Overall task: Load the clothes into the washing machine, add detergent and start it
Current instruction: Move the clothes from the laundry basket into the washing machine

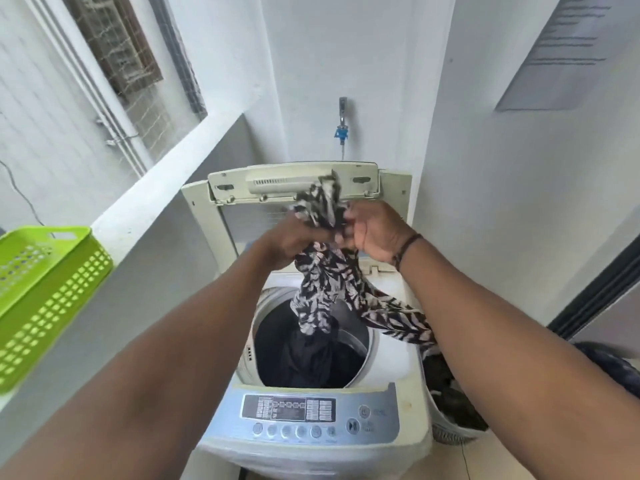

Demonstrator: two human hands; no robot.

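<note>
Honestly, both the left hand (pixel 287 239) and right hand (pixel 372 233) clutch the patterned garment (pixel 329 285) above the drum (pixel 311 351); its tail trailing right over the rim could snag outside.

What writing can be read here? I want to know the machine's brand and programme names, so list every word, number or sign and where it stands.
No word or number can be read in this picture.
Control panel: rows of print, too blurred to read.
Round buttons: captions beneath them too small to read.
Power button: a power symbol only.
Start button: a play/pause symbol only.
Washing machine: no brand name can be made out.
</note>
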